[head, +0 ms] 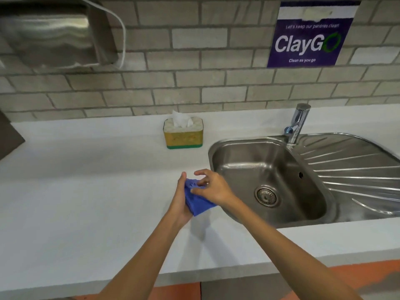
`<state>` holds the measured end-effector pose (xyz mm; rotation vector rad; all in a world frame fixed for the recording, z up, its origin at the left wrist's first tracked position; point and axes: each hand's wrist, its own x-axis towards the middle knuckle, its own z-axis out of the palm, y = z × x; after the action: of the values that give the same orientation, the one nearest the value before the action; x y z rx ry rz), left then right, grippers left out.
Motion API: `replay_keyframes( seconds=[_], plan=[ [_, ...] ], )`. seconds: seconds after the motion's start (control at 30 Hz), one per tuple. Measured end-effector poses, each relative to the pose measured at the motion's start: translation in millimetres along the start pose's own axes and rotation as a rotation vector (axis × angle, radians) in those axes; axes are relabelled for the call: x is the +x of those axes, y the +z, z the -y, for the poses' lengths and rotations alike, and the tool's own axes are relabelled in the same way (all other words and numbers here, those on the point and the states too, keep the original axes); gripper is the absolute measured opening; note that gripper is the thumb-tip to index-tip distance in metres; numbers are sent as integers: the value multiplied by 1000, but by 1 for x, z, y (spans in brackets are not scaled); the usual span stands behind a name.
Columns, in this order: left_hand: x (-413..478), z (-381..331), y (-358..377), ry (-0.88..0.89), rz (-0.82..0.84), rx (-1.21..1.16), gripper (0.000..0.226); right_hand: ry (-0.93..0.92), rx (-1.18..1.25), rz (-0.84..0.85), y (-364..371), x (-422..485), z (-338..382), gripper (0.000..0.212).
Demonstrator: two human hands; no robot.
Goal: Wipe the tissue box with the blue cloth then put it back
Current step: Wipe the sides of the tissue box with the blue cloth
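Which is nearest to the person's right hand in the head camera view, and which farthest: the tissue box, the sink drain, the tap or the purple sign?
From the right hand:
1. Sink drain, just right, in the basin.
2. Tissue box, behind, by the wall.
3. Tap, back right.
4. Purple sign, high on the wall.

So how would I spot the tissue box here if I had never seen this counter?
Start at the steel sink set into the white counter. Look left of its far corner, near the brick wall. The tissue box stands alone there: yellow sides, a green base, a white tissue poking from its top.
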<state>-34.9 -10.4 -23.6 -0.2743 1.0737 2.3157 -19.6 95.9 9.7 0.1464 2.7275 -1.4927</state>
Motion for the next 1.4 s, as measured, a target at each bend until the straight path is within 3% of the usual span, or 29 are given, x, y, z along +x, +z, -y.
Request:
replay_keyframes(
  seconds=[0.2, 0.33, 0.47, 0.67, 0.8, 0.9, 1.03, 1.17, 1.4],
  plan=[
    [42, -58, -30, 80, -100, 140, 27, 23, 164, 181, 10, 66, 32, 34],
    [70, -102, -58, 96, -278, 296, 33, 101, 257, -60, -4, 114, 22, 28],
    [93, -140, -77, 176, -344, 316, 27, 199, 261, -232, -19, 150, -9, 32],
    [145, -189, -85, 297, -497, 508, 23, 312, 393, -299, -35, 212, -25, 21],
    [182, -209, -82, 379, -500, 609, 12, 281, 372, -315, -36, 250, -26, 42],
    [208, -215, -76, 432, -492, 693, 3, 283, 335, -314, -33, 274, -31, 41],
    [235, -213, -66, 435, -471, 752, 34, 318, 412, -242, -29, 292, -37, 27],
    [248, -208, -58, 421, -507, 729, 41, 309, 428, -217, -23, 299, -48, 42],
    [253, -198, -50, 403, -523, 775, 42, 200, 431, -203, -17, 286, -44, 39]
  ],
)
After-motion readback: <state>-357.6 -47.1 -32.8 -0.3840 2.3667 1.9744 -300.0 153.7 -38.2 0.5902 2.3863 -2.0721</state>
